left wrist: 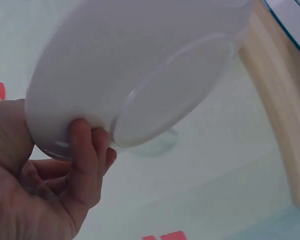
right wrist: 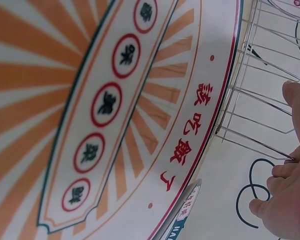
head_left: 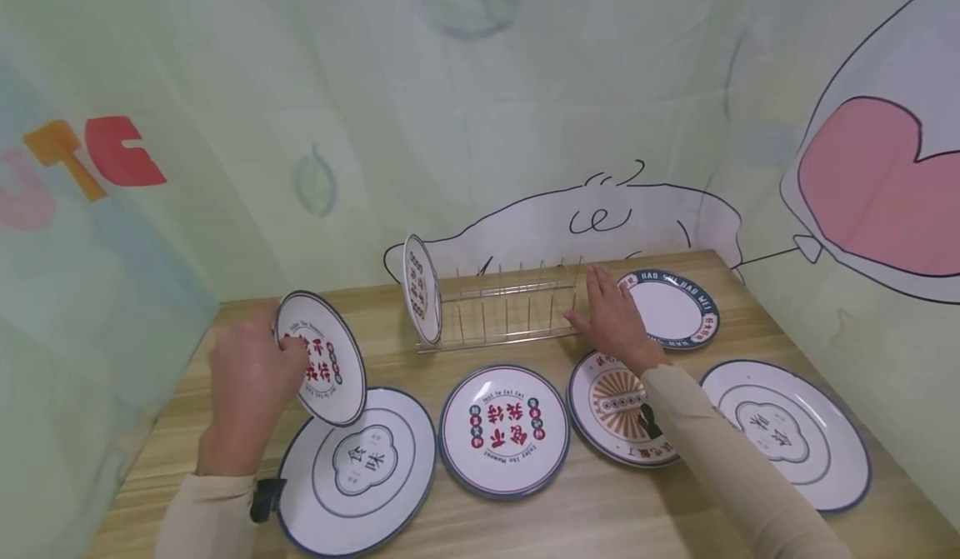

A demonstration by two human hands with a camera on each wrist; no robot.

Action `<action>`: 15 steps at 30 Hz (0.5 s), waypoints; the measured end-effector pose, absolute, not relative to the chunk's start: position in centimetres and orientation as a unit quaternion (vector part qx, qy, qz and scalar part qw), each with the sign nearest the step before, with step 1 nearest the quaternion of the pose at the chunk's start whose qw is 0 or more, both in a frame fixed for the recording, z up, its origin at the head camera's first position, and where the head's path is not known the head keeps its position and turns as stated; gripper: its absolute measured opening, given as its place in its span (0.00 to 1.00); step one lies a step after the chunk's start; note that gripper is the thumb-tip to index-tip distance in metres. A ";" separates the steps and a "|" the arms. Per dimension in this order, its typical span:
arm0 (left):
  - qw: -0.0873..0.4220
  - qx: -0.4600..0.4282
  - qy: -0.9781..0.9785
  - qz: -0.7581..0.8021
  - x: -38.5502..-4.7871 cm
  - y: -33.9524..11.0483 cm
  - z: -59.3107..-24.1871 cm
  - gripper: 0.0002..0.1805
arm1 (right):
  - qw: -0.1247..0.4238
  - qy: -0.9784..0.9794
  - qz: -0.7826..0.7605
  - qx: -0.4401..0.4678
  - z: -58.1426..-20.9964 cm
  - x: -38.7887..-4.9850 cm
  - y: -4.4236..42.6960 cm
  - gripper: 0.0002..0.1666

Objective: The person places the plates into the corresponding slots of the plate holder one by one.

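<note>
In the head view my left hand grips the edge of a small white plate with a dark rim and red lettering. The plate is tilted up above a larger plate; its plain white back shows in the left wrist view, with my fingers against it. My right hand touches the right end of a wire dish rack, its fingers extended and its thumb apart. Another small plate stands upright at the rack's left end.
On the wooden table lie a red-lettered plate, a sunburst plate under my right forearm, a large grey-patterned plate, and a blue-rimmed plate. A printed cloth hangs behind.
</note>
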State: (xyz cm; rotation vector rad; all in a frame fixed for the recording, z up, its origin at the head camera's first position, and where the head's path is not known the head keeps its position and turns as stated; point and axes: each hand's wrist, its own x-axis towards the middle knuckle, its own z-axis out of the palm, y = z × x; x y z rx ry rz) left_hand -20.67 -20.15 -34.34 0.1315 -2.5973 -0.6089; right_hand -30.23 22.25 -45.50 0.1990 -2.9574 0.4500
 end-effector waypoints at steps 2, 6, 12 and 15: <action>0.240 0.040 -0.946 -0.216 -19.9 -19.4 -33.9 0.26 | 0.073 -0.984 0.149 0.066 -45.6 -30.3 22.2 0.52; 0.257 0.023 -0.944 -0.206 -18.4 -17.9 -33.0 0.25 | 0.075 -0.984 0.146 0.064 -45.6 -30.3 22.3 0.52; 0.261 0.007 -0.945 -0.199 -16.7 -16.3 -32.0 0.24 | 0.077 -0.984 0.149 0.066 -45.8 -30.4 22.3 0.52; 0.243 0.004 -0.949 -0.199 -16.0 -15.7 -31.7 0.25 | 0.076 -0.983 0.154 0.063 -45.8 -30.3 22.2 0.52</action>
